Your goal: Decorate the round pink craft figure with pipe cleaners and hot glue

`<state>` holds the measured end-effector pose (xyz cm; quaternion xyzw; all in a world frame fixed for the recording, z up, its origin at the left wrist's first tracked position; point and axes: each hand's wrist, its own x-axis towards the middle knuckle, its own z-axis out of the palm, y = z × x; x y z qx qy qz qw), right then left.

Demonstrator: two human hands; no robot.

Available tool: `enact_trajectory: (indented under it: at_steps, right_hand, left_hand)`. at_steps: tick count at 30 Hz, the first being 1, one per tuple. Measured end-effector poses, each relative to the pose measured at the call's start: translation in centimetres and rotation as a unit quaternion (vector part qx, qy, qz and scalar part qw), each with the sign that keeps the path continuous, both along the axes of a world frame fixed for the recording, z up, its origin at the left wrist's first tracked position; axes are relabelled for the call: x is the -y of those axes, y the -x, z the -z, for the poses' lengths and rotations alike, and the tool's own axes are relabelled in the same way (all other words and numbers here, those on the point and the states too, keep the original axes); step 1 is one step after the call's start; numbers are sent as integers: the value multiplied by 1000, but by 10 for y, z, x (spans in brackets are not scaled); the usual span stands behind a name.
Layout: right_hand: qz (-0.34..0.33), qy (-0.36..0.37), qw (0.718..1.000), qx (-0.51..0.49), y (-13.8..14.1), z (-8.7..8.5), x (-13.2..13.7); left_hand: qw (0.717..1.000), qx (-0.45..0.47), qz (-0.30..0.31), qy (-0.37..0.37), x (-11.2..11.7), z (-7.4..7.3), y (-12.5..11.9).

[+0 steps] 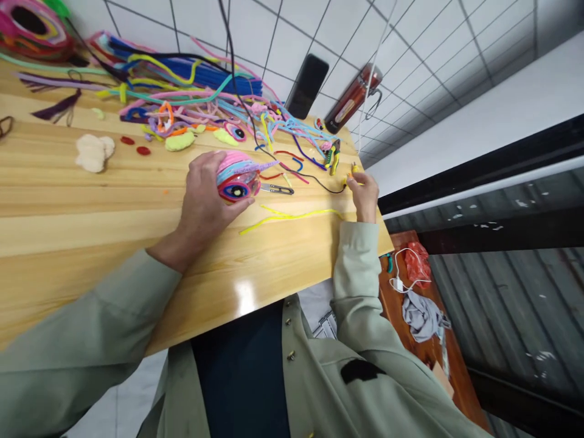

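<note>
We log the left hand [205,196] cupped around the pipe-cleaner coil [237,176]: pink-blue wraps, red-ringed eye, black centre. The right hand [365,196] pinches a yellow piece [353,174] near the table [91,207] edge.

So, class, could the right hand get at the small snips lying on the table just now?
Probably yes. The snips lie uncovered on the table between both hands, with nothing across them. But the right hand is pinching a small yellow piece, so it is not free.

I'm seeing the table [68,207] showing glossy wood; the coiled bundle [237,170], centre frame, looking fuzzy; snips [277,190] gleaming metal.
</note>
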<state>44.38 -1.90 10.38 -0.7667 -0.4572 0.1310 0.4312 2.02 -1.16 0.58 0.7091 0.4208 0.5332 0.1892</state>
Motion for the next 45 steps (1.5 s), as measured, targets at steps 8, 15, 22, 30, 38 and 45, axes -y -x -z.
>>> enact_trajectory:
  at_steps: [8,15,22,30,38,45]
  right_hand:
    - [-460,51,867,184,131,15,53]
    - [-393,84,879,257,130,21,47]
    - [-372,117,883,261,150,39,27]
    - [-396,22,911,113,135,-4,43]
    - [-437,-94,883,145,179,-39,41]
    - [-403,-146,886,177,199,-22,22]
  left_hand:
    - [998,-39,5,55,4,-10,4]
    - [997,-45,1,58,5,-10,-1]
    - [997,-24,23,65,0,-9,0]
    - [994,-30,65,82,-2,-11,1]
    - [997,-13,64,51,0,-7,-1]
    - [998,32,50,18,2,-4,-7]
